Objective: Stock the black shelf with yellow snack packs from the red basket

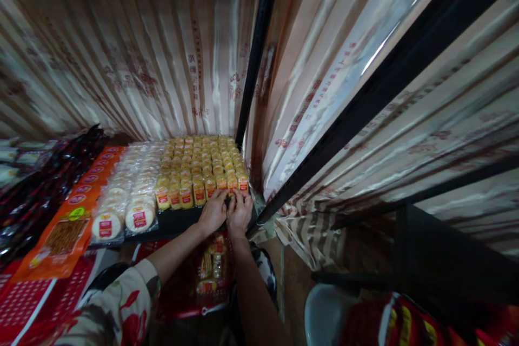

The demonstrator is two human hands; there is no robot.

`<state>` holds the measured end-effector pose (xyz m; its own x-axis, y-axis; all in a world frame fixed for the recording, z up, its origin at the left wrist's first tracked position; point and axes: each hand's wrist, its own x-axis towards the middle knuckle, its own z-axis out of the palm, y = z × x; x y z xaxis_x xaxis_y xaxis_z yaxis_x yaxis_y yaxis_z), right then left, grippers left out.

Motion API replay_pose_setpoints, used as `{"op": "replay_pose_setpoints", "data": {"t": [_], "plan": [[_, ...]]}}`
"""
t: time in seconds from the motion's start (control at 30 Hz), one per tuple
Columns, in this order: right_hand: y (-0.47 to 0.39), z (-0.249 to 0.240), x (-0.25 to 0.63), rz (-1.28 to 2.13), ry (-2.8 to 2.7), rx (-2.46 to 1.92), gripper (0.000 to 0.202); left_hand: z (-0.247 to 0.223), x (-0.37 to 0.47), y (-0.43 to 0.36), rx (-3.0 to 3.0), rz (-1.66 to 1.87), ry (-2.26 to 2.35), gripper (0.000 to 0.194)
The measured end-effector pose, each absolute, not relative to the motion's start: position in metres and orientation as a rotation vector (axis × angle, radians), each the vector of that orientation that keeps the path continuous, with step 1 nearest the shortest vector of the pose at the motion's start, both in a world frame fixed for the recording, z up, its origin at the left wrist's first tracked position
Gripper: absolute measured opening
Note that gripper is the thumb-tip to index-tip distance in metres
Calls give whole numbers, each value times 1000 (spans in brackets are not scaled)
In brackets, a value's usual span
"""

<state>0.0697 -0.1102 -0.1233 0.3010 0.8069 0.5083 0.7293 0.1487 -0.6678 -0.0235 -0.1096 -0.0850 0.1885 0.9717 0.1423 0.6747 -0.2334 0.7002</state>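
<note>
Small yellow snack packs [198,190] with red-and-white labels stand upright in close rows on a dark shelf [178,219]. At the front right of these rows, my left hand [214,211] is closed, its fingertips bent against a front pack. Close beside it, my right hand [240,213] is closed too, fingers curled at the same front packs. My fingers partly cover the pack between them. Left of the yellow rows lie round white crackers [140,215] in clear wrappers, also in rows.
An orange snack bag [67,232] and dark shiny packets [44,184] lie farther left. Below the shelf, a red basket [182,303] holds more yellow packs. Black metal posts [255,54] stand before a pleated curtain [162,43]. A white container [324,313] sits lower right.
</note>
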Motion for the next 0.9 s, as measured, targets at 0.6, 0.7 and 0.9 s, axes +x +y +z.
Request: {"op": "replay_pose_setpoints", "data": {"t": [0.6,0.7,0.9], "plan": [[-112,-121,70,160,-1491,-1477,35,-89,-30,-126,1966,896,1481,40],[-118,-116,67,165,-1539,-1333,31,-95,-49,-152,2002,922,1407,35],[-167,-112,43,402,-1828,-1214,24,-130,-98,-216,1837,830,1460,32]]}}
